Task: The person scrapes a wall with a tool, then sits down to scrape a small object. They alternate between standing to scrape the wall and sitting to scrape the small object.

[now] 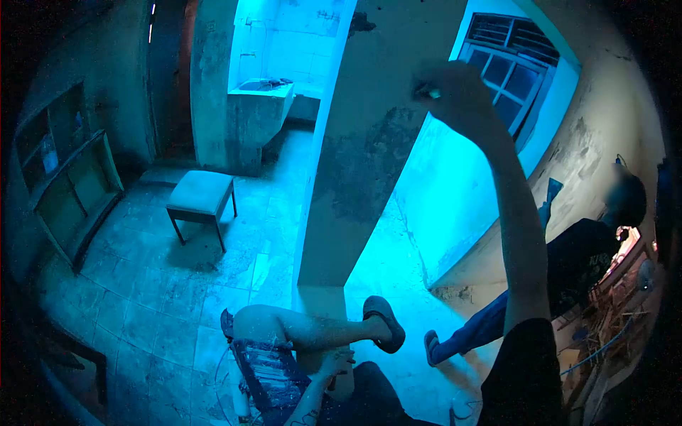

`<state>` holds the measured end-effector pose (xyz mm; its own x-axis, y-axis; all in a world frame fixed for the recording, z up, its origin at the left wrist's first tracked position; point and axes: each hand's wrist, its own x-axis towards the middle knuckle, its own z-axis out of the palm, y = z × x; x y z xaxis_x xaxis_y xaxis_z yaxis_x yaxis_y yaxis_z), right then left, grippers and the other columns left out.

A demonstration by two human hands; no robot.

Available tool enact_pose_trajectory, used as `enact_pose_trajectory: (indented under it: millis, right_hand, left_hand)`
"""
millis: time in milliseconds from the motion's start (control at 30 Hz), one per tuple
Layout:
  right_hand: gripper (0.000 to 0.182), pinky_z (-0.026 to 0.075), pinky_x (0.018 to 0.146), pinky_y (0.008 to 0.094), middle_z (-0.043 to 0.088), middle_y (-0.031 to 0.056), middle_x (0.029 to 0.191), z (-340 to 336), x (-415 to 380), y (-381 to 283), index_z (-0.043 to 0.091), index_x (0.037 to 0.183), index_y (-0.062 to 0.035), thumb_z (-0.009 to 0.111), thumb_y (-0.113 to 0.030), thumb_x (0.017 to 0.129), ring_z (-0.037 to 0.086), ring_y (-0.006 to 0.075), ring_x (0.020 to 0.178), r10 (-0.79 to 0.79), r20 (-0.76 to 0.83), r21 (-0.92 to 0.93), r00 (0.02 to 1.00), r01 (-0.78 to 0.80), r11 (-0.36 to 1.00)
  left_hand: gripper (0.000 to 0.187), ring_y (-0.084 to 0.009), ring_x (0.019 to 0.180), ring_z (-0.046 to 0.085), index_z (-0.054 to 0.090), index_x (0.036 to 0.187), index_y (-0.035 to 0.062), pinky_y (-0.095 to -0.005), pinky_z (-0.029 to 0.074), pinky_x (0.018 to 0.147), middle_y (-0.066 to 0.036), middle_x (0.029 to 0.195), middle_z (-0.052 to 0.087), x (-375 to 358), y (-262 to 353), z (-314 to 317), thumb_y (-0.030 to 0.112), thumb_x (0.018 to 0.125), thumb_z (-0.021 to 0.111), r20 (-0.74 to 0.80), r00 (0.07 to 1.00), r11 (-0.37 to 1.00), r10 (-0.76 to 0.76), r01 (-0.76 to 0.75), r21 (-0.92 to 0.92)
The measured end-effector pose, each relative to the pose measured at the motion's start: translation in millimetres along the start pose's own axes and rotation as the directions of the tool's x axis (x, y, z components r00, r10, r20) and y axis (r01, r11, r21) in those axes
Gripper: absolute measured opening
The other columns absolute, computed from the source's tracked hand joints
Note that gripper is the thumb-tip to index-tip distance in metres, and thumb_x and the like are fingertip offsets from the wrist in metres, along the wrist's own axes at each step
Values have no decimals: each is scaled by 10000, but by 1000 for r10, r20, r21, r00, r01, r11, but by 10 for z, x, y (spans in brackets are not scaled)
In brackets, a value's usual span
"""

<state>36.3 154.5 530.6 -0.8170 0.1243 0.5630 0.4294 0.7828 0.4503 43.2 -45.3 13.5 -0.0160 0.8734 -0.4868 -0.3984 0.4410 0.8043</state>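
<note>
Two hands in view, both the person's own. Far left of both: a wooden shelf unit point(71, 184) against the wall. Right of it, and up-left of the lower hand, a small stool point(201, 195) stands on the tiled floor point(149, 298); a concrete basin point(259, 96) lies beyond it.

Left hand point(335, 362): low in frame, fingers curled and resting on the person's raised knee, just below the bare leg that ends in a dark sandal point(383, 323). Whether it clasps anything cannot be told; too dark.

Directly above that hand rises a concrete pillar point(362, 156), its surface patchy.

Right hand point(455, 92): arm stretched upward, fingers pressed together, pinching a small pale object point(430, 92) at the fingertips. Object sits at the left edge of the grip, touching or just beside the pillar's right edge; contact unclear. Its kind cannot be told.

Right of the raised hand: a barred window point(508, 67). Below-right of the arm, another person point(582, 263) in dark clothing leans against the wall.
</note>
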Motion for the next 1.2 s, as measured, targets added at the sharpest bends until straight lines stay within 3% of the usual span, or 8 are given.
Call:
enact_pose_trajectory:
  millis: [133, 233, 367, 500, 633, 733, 933, 1200]
  right_hand:
    - [203, 459, 641, 367, 562, 97, 712, 260, -49, 42, 561, 766, -82, 627, -226, 641, 571, 241, 685, -57, 76, -228, 995, 73, 971]
    - [188, 457, 662, 374, 552, 133, 777, -67, 5, -32, 573, 754, -60, 620, -182, 619, 551, 273, 761, 35, -34, 31, 999, -34, 999]
    - [127, 452, 607, 318, 591, 92, 724, 394, -89, 21, 611, 753, -44, 640, -82, 635, 584, 217, 670, -73, 29, -156, 997, 77, 985]
    - [205, 444, 655, 331, 586, 111, 768, 187, -21, 38, 607, 799, -49, 665, -122, 617, 569, 233, 736, -17, 111, -57, 994, 24, 998]
    - [231, 438, 655, 320, 595, 71, 732, 305, -91, 85, 607, 809, -56, 688, -157, 618, 572, 205, 671, -8, 54, -268, 999, 22, 963]
    - [268, 430, 682, 337, 591, 80, 727, 123, -42, 147, 601, 841, -64, 689, -185, 619, 569, 222, 694, -6, 46, -76, 999, 10, 997]
    - [187, 442, 654, 330, 584, 76, 693, 232, -109, 7, 605, 765, -68, 680, -122, 602, 572, 229, 686, 3, 11, -267, 1000, 0, 964]
    - [174, 439, 659, 341, 568, 92, 736, 536, -71, 11, 579, 748, -57, 665, -100, 604, 563, 225, 728, -49, 17, -143, 999, 51, 988]
  left_hand:
    - [317, -165, 850, 543, 540, 1027, 70, -351, 448, 658, -74, 929, 559, 207, -226, -60, 282, 791, 541, 5, 996, 996, 85, -85, 36]
    - [337, -159, 844, 547, 534, 1036, 64, -351, 452, 649, -75, 949, 553, 234, -226, -58, 298, 794, 535, 63, 998, 997, 9, -4, -78]
    - [348, -164, 869, 543, 526, 1047, 59, -363, 449, 672, -79, 962, 546, 48, -94, -43, 305, 801, 523, 46, 994, 991, 98, -94, -92]
    - [354, -166, 881, 536, 516, 1062, 63, -361, 443, 699, -89, 975, 542, 146, -59, -2, 308, 806, 517, 26, 999, 1000, -20, 20, -16]
    - [385, -174, 886, 535, 510, 1067, 56, -354, 441, 704, -93, 977, 544, 124, -119, -51, 329, 796, 530, 37, 999, 1000, 9, -10, 13]
    - [388, -181, 891, 534, 512, 1064, 59, -352, 444, 694, -98, 969, 545, 198, -163, -36, 330, 789, 540, 39, 999, 999, -19, 20, -39]
    - [365, -188, 850, 548, 526, 1030, 42, -344, 455, 659, -102, 940, 548, 72, -21, 6, 313, 786, 549, -12, 1000, 999, -17, 16, -37]
    - [356, -190, 836, 554, 526, 1020, 37, -359, 455, 661, -96, 938, 547, 52, -110, -65, 307, 788, 548, 32, 997, 997, 70, -69, -45]
